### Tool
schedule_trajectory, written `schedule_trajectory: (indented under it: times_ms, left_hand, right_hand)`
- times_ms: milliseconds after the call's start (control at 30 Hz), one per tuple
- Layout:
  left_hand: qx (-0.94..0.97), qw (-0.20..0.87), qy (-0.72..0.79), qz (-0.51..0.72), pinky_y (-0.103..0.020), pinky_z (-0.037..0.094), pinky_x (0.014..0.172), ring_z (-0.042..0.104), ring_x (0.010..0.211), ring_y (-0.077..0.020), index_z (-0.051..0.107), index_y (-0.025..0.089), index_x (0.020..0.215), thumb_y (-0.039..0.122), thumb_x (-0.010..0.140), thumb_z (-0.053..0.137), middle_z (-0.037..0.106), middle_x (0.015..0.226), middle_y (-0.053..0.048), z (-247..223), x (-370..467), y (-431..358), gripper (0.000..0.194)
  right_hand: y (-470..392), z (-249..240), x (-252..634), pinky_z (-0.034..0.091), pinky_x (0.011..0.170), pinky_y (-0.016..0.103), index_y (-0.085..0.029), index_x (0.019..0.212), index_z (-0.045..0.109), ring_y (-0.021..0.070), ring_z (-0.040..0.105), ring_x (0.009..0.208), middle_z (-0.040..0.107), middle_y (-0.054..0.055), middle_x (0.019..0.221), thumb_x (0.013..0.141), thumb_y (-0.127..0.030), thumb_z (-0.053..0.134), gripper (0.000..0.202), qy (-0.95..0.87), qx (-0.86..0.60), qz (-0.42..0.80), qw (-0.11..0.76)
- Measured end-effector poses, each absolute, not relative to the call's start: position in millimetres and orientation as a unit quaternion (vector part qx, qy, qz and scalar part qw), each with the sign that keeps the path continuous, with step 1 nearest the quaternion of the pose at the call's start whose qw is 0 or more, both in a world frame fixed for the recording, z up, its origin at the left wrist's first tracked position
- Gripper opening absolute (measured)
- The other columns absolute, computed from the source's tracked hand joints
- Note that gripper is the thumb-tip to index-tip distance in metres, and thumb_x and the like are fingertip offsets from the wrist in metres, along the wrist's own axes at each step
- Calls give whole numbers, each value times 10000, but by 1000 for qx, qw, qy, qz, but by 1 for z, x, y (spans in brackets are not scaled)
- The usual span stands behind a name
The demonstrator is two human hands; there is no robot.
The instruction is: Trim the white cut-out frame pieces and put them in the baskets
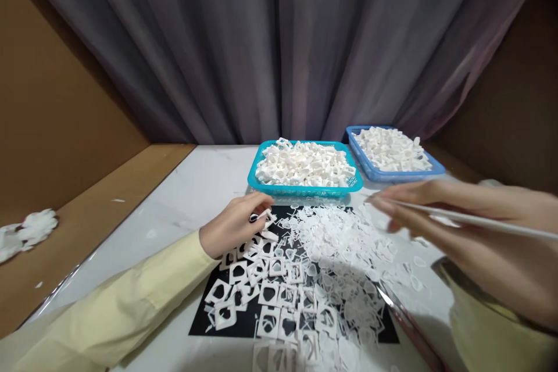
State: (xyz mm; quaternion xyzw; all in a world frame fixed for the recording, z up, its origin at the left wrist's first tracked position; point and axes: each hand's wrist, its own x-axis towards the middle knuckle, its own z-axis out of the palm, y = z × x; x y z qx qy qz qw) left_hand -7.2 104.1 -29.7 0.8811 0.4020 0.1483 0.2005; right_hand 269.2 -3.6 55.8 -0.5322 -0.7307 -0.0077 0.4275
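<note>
My left hand (238, 222) is closed in a pinch on a small white square frame (269, 218) above the upper left of the black mat (200, 325). Fingers partly hide that piece. Over on the right, my right hand (436, 215) grips a thin, pale stick-like tool (488, 218); its working end is hidden at the fingertips. Several white square frames with cut-out middles (269, 293) lie on the mat below my left hand. Between the hands spreads a heap of thin, translucent white scraps (344, 238).
A teal basket (305, 190) full of white pieces stands behind the mat. To its right is a blue basket (405, 175), also full. A long metal tool (407, 322) lies at the mat's right edge. White scraps (28, 232) lie on the brown ledge at left.
</note>
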Motion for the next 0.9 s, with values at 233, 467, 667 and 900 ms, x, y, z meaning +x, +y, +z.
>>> schedule_trajectory:
  times_ms: [233,467,667,900]
  left_hand:
    - [758,372,372,384,-244,513,727,562,924,-149,590,187,906,180,816,541,548,968,-50,2,27,73,103]
    - [646,517,365,427,-241,471,724,539,915,-142,447,212,856,180,787,600,515,865,1,5,39,50,171]
    - [620,589,360,373,-253,455,730,534,852,-138,481,200,813,225,768,632,532,848,3,13,35,49,160]
    - [497,743,348,281,-293,461,808,598,867,-153,591,160,770,266,776,644,625,1017,-60,15,30,60,119]
  right_hand:
    - [10,20,224,578,665,145,-230,700,727,171,700,828,735,9,841,717,-219,700,34,-677,-518,255,456]
    - [-1,-1,208,586,696,210,-212,764,693,179,693,864,732,13,889,781,-174,635,71,-681,-463,251,510]
    - [-1,1,207,579,762,213,-168,748,612,185,674,927,725,45,904,796,-71,584,112,-732,-415,171,512]
    - [3,6,209,594,655,188,-183,738,606,170,702,814,730,33,902,787,-53,573,143,-745,-408,140,508]
